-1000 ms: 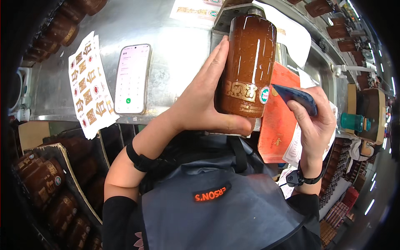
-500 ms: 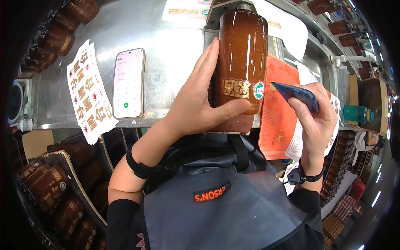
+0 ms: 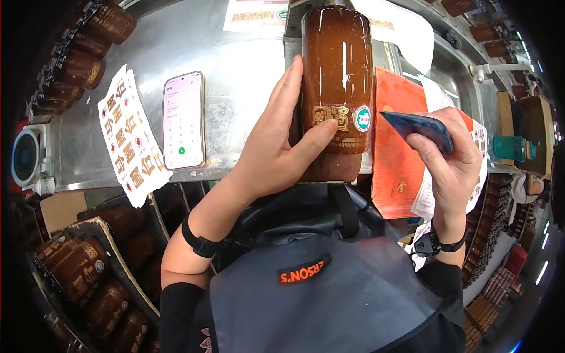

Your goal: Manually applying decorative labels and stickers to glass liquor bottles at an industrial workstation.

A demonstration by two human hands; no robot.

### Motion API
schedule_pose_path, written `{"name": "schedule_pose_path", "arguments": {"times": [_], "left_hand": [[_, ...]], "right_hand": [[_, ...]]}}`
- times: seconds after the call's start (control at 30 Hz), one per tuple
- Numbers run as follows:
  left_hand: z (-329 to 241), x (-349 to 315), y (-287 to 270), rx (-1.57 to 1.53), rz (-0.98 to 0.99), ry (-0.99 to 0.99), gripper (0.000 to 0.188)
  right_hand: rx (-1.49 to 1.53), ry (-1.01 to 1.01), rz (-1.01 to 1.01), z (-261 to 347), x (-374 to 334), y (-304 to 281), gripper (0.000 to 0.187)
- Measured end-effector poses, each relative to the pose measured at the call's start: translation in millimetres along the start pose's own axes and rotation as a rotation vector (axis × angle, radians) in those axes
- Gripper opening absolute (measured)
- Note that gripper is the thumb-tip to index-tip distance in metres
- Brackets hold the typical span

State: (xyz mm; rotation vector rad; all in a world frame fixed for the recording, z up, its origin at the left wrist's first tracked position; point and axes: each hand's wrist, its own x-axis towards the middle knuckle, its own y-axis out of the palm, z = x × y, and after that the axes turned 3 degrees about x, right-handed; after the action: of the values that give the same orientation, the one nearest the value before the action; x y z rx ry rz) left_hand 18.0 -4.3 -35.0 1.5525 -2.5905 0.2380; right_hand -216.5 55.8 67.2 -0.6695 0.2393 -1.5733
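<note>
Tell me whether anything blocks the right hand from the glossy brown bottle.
Nothing visible stands between the right hand and the glossy brown cylindrical bottle. The hand's flat, pointed dark-blue tool aims at the bottle's right side across a gap; the rectangular red-orange sheet lies underneath.

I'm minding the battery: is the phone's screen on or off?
On: the phone's screen is lit pale, with a green button showing.
</note>
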Motion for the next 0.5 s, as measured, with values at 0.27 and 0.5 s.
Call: {"name": "schedule_pose_path", "arguments": {"times": [0.27, 0.5], "left_hand": [[-22.4, 4.7, 1.0, 0.471, -0.065, 0.268, 0.118], [-19.3, 3.2, 1.0, 0.430, -0.066, 0.312, 0.111]], "right_hand": [[-0.371, -0.501, 0.189, 10.4, 12.7, 13.5, 0.041], [-0.135, -0.230, 0.136, 14.6, 1.9, 11.4, 0.031]]}}
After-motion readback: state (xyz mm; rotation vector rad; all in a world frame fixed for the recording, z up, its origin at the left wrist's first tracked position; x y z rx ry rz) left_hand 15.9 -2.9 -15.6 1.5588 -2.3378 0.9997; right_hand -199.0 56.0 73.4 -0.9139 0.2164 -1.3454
